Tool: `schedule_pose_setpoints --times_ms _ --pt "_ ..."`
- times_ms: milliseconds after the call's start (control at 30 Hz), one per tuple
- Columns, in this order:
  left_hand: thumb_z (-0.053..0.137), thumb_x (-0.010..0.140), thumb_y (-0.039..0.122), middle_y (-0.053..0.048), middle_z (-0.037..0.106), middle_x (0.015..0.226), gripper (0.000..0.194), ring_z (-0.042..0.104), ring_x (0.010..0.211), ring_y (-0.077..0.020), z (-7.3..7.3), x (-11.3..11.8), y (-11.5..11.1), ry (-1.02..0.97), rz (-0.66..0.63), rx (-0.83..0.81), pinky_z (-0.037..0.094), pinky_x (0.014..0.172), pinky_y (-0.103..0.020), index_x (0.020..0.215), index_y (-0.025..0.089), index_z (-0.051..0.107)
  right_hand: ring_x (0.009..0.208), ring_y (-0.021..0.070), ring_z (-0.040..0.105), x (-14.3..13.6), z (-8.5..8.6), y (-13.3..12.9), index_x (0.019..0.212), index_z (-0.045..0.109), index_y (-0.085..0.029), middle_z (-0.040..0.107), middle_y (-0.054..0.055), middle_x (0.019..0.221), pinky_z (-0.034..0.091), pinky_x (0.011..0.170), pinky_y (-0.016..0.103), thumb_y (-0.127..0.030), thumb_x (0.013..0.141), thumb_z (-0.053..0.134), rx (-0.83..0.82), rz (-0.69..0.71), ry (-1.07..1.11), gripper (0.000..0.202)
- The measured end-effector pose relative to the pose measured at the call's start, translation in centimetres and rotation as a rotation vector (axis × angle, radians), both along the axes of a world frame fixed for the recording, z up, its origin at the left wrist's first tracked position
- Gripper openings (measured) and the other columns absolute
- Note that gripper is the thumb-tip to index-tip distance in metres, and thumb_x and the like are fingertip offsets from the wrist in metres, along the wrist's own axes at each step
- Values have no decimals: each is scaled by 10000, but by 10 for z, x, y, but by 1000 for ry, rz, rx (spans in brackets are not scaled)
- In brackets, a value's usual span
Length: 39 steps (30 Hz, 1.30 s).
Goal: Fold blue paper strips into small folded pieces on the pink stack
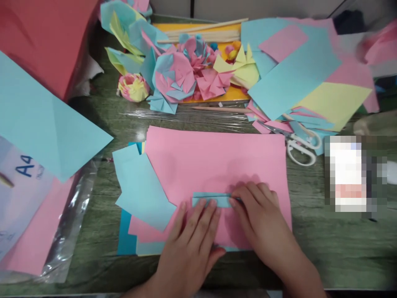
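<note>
1. My blue strip is folded paper. It lies on the pink paper, a bit closer to the near edge than the far edge.
2. My left hand is open, with its fingers spread. Some fingertips press on the near side of the strip.
3. My right hand pinches the strip's right end with thumb and finger.
4. I think the strip is very light and bendy, and a bit stiffer at the folds. It could slide, crumple or rip if I pull hard.
5. The best spots to hold are the right end and the long folded side, pressed softly and flat.
6. A big blue piece lies over the pink paper's left edge. The scissors are by its far right corner.
</note>
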<state>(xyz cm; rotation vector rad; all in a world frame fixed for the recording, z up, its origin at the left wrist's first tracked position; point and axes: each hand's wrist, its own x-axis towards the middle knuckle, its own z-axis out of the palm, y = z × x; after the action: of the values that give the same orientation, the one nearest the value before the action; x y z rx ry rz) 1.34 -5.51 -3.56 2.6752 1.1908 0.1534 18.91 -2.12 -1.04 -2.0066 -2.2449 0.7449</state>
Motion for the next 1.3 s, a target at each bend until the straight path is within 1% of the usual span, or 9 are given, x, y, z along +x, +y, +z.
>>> schedule_pose_setpoints --times_ms 133,267,500,767,933,1300 --pt "353 800 495 -40 256 1381 572 247 1249 -248 -1 0 0 1 16 -28 133 1045 -459 1263 158 360 759 194 406 -2 -5 -1 808 517 -180 530 47 801 289 656 333 -232 829 388 44 -41 35 141" --pt "348 800 498 -25 240 1387 566 228 1257 -245 -3 1 1 6 35 -51 119 1049 -452 1265 175 360 709 191 384 -5 -11 -4 750 504 -177 518 45 741 271 633 332 -216 816 402 119 -75 18 128" --pt "364 785 515 -13 244 1386 580 218 1260 -248 -4 3 2 -4 51 -76 102 1052 -445 1262 186 368 692 196 368 -8 -17 -8 753 487 -173 504 52 726 262 625 337 -201 795 424 179 -91 -39 80" --pt "363 778 529 -33 226 1391 591 208 1262 -259 -6 1 2 -4 32 -53 94 1050 -450 1251 175 388 682 206 364 -9 -23 -9 746 484 -177 508 62 714 263 631 355 -231 798 410 228 -88 -102 105" --pt "357 778 529 -39 262 1379 585 208 1261 -270 -10 0 1 -16 29 -41 95 1048 -461 1239 173 407 679 210 366 -10 -23 -9 737 487 -180 514 66 710 259 623 353 -229 791 419 237 -73 -138 99" --pt "371 758 560 -46 289 1365 607 229 1253 -271 -12 1 1 -39 47 -26 103 1048 -454 1215 166 442 680 209 367 -12 -25 -9 738 487 -178 511 69 706 252 614 348 -232 793 419 233 -70 -169 103"
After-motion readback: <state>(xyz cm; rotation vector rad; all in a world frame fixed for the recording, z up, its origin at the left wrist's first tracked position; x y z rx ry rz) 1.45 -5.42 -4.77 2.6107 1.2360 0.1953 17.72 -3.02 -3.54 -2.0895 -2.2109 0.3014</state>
